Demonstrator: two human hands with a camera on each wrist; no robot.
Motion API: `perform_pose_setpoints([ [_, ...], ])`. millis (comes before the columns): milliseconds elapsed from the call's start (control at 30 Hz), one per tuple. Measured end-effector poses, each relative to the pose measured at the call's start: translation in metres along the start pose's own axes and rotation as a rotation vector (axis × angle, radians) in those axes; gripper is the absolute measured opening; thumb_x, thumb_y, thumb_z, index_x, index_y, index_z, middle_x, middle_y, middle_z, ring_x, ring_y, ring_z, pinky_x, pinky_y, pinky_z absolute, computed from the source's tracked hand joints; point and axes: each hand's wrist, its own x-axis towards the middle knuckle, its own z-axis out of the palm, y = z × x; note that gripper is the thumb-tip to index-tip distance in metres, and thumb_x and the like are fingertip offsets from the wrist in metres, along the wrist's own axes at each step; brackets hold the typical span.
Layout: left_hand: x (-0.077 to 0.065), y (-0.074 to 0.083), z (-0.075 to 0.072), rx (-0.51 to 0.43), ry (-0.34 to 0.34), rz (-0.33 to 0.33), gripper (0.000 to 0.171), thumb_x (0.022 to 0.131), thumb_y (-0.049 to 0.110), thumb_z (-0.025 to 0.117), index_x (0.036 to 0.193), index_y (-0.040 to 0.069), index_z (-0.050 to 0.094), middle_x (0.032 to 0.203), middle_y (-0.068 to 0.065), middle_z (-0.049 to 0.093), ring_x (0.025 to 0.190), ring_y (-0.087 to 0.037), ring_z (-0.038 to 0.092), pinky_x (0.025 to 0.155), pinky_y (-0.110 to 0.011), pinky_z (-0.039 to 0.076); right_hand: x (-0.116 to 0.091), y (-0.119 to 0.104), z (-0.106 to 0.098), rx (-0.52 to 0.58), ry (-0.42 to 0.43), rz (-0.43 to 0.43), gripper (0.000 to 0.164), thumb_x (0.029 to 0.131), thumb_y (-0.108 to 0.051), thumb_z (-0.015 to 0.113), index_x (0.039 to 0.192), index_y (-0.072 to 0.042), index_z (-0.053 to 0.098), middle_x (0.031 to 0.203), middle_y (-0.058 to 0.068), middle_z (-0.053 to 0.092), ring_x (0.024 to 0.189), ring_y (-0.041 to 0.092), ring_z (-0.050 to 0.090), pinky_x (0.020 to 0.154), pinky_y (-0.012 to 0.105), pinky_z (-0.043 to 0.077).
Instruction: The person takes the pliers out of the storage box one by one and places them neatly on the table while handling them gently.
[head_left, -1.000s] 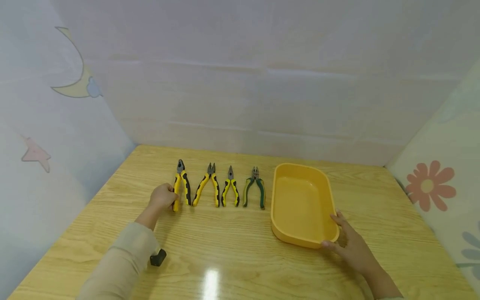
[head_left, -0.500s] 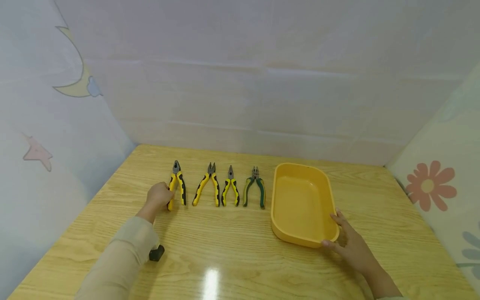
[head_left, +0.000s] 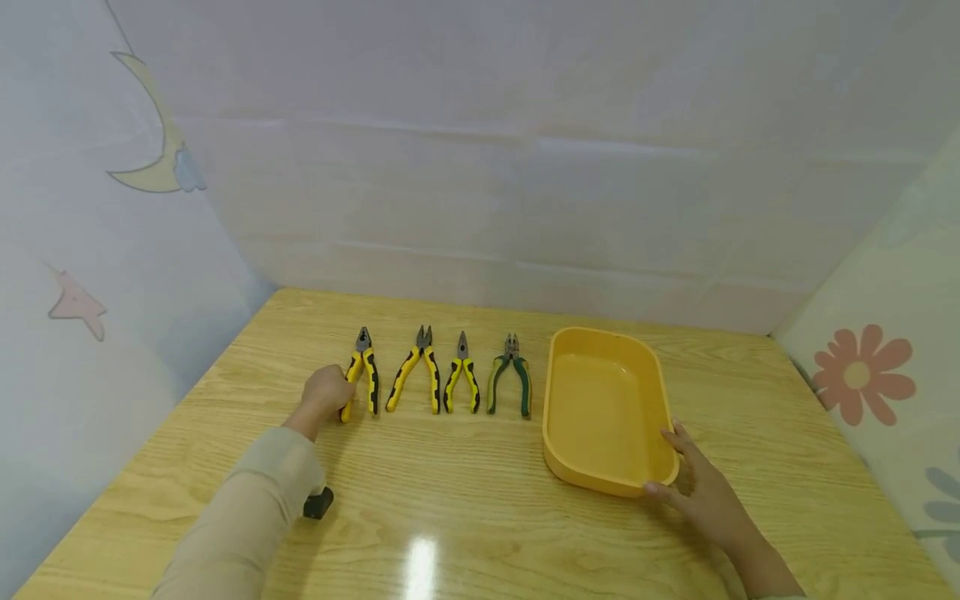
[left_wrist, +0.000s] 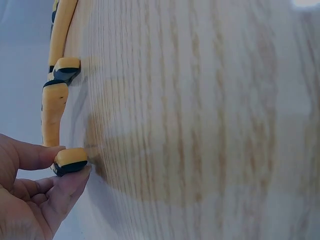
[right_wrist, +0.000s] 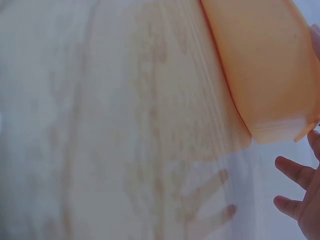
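Observation:
My left hand [head_left: 327, 389] pinches the left handle of the leftmost combination pliers [head_left: 372, 387], which have yellow-and-black grips. In the left wrist view, thumb and fingers press on either side of the handle end [left_wrist: 71, 159], close over the wood. At the near right corner of a yellow plastic tray [head_left: 592, 483], my right hand [head_left: 708, 500] rests with thumb and index finger spread along the rim. Its other fingers [right_wrist: 295, 172] stick out fairly straight, apart from the tray, in the right wrist view. Nothing lies in the tray.
Right of the held pliers, a row holds yellow-and-black pliers [head_left: 433, 379], smaller needle-nose pliers [head_left: 468, 379] and green-handled pliers [head_left: 524, 387]. All stand splayed on the wooden table [head_left: 465, 517]. A pale printed backdrop [head_left: 480, 208] encloses the back and sides.
The leftmost pliers shifted slightly left with my left hand, then back to the right and a little nearer. My right hand and the tray stayed in place.

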Motion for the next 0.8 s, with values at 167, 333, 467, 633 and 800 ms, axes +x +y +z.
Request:
perform_pose_setpoints([
  [167,0.0007,0.0022,0.0017,0.001,-0.024,-0.026,0.022,0.080,0.003,0.044,0.096,-0.011,0.048,0.076,-0.015,0.049,0.056,-0.018,0.048,0.044,-0.022,0.040,-0.0008,0.0000,0.0000,0.002,0.004,-0.002,0.073,0.078,-0.023,0.063,0.134,-0.003,0.021,0.141,0.018,0.002,0.117,0.053,0.011,0.076,0.070,0.019],
  [333,0.0012,0.0030,0.0034,0.006,-0.042,-0.038,0.033,0.080,0.002,0.041,0.108,-0.015,0.044,0.078,-0.017,0.050,0.050,-0.015,0.048,0.042,-0.021,0.040,-0.0006,-0.0020,-0.0007,0.007,0.005,0.001,0.073,0.078,-0.023,0.063,0.135,-0.004,0.021,0.141,0.018,0.002,0.118,0.053,0.010,0.076,0.070,0.019],
  [467,0.0011,0.0026,0.0035,0.029,-0.036,-0.027,0.026,0.078,0.001,0.042,0.099,-0.013,0.048,0.076,-0.015,0.050,0.052,-0.017,0.047,0.043,-0.021,0.039,0.0005,-0.0010,0.0005,0.017,0.003,-0.003,0.073,0.078,-0.022,0.063,0.135,-0.003,0.020,0.142,0.017,0.001,0.118,0.052,0.009,0.076,0.070,0.019],
  [633,0.0016,0.0041,0.0026,0.058,-0.036,0.000,0.028,0.077,0.001,0.041,0.100,-0.013,0.050,0.084,-0.019,0.052,0.054,-0.018,0.046,0.045,-0.022,0.038,0.0004,-0.0002,0.0012,0.014,0.002,-0.003,0.073,0.078,-0.022,0.063,0.135,-0.003,0.020,0.142,0.016,0.001,0.117,0.053,0.010,0.076,0.069,0.020],
  [800,0.0039,0.0063,0.0015,0.103,-0.040,0.027,0.017,0.076,0.002,0.040,0.084,-0.007,0.052,0.077,-0.016,0.052,0.053,-0.018,0.045,0.045,-0.023,0.036,-0.0006,-0.0016,0.0013,-0.006,0.008,-0.003,0.073,0.078,-0.023,0.063,0.134,-0.002,0.020,0.142,0.017,0.002,0.116,0.053,0.012,0.075,0.069,0.021],
])
